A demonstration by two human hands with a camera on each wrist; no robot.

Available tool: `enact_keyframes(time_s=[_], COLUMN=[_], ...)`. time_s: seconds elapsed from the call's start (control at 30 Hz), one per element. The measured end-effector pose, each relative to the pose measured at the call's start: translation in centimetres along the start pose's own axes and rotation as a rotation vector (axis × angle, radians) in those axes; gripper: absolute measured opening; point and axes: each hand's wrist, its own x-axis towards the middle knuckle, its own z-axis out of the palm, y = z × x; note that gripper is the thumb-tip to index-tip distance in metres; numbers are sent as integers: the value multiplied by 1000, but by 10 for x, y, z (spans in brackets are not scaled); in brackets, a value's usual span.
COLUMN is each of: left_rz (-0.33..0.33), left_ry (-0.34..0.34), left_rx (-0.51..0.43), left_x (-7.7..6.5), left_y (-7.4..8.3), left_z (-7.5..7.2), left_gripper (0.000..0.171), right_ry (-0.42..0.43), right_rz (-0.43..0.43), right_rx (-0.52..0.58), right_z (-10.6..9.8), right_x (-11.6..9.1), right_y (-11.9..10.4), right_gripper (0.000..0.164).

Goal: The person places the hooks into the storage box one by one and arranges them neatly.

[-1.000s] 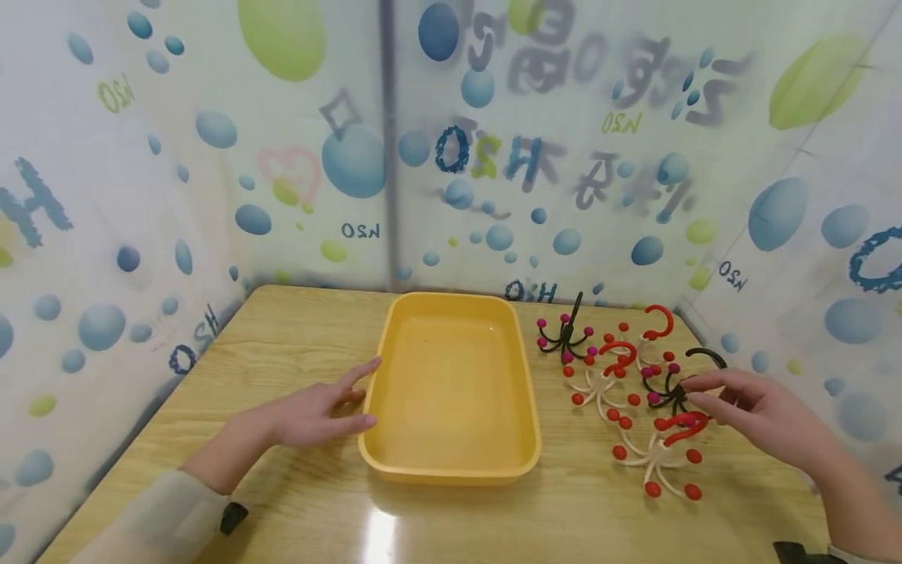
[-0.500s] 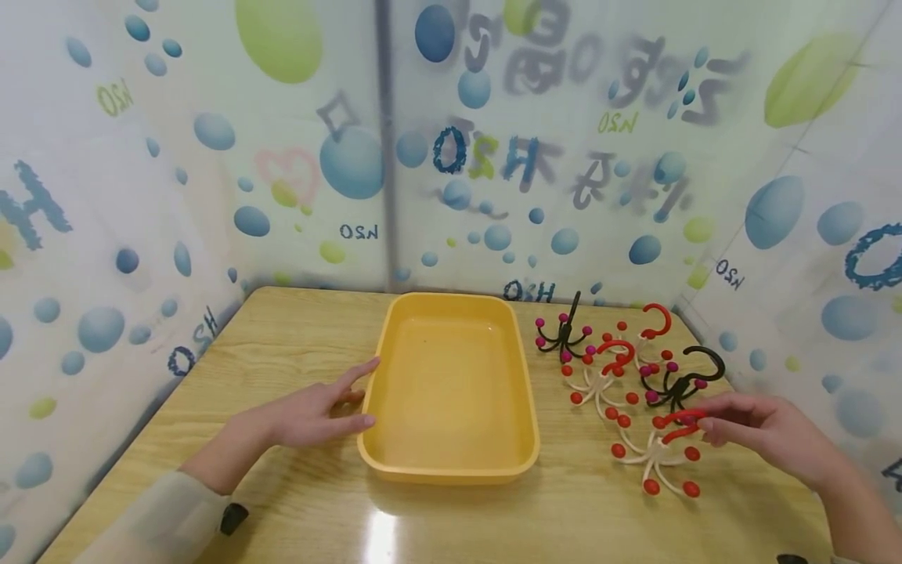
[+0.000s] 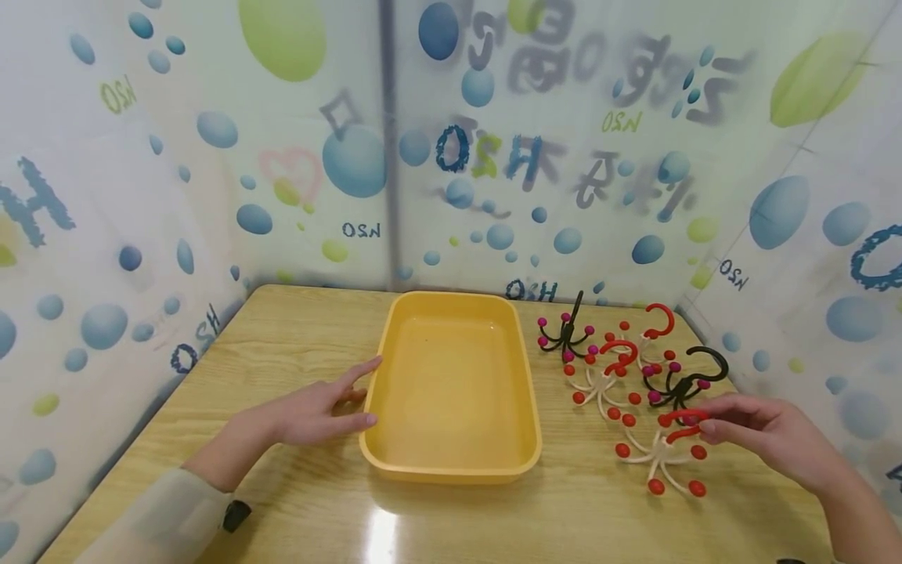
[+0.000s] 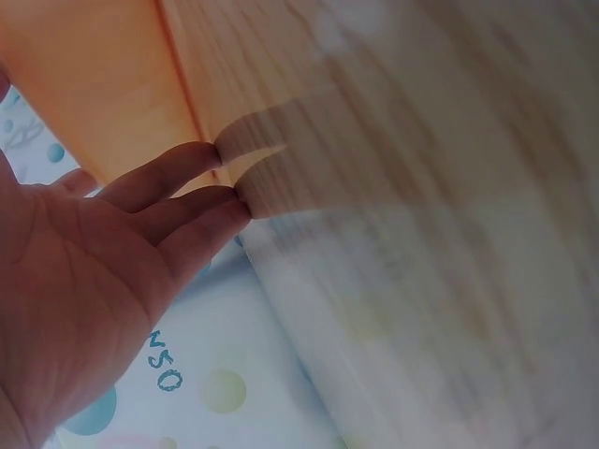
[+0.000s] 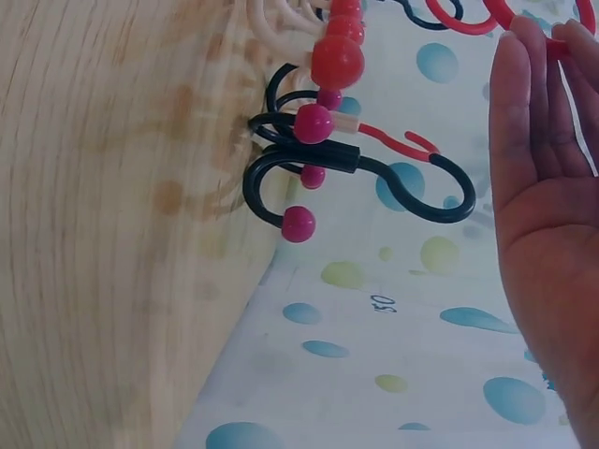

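In the head view my right hand [image 3: 771, 439] pinches the red hook of the nearest white claw hanger [image 3: 661, 450], whose splayed arms end in red balls. That hanger stands on the table, its hook uppermost. In the right wrist view the fingertips meet on a red hook [image 5: 557, 47]. Just behind sits a black claw hanger [image 3: 680, 389] with magenta balls. My left hand [image 3: 317, 411] touches the left rim of a yellow tray [image 3: 451, 474], its thumb and index finger extended; the left wrist view shows its other fingers near the table.
Further back are another black claw hanger [image 3: 567, 333] and two white ones with red hooks, one white hanger [image 3: 601, 384] nearer and one hanger [image 3: 648, 337] by the wall. They stand close together. Printed curtains [image 3: 451, 196] enclose the wooden table [image 3: 310, 329].
My right hand has moved down and toward me, from beside the black hanger to the nearest white hanger's red hook, and now pinches it. The left hand stays at the tray.
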Motion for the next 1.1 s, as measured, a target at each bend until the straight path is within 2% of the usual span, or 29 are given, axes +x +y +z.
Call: enact_keyframes(time_s=[0.13,0.33,0.47,0.57,0.83,1.1], left_rz=[-6,-15,-26,-31,-28,-23], left_ry=[-8,-11,-16,-17,-19,-16], left_rx=[-5,-5,-7,-10,-16,-14], left_x=[1,1,1,0,0,0], left_y=[0,0,3,3,2,1], left_z=[0,-1,-3,-3,-2,-2], left_gripper=[91,92,93,93,93,93], right_ry=[36,92,133,149,197,205], right_rz=[-20,-116,-196,-212,-254,-304], right_rx=[-4,-5,-16,-12,38,120], right_z=[0,2,8,16,41,67], right_x=[-2,-4,-2,2,21,53], right_y=[-6,-19,-35,-50,-89,-129], right_gripper=[21,22,23,22,22,18])
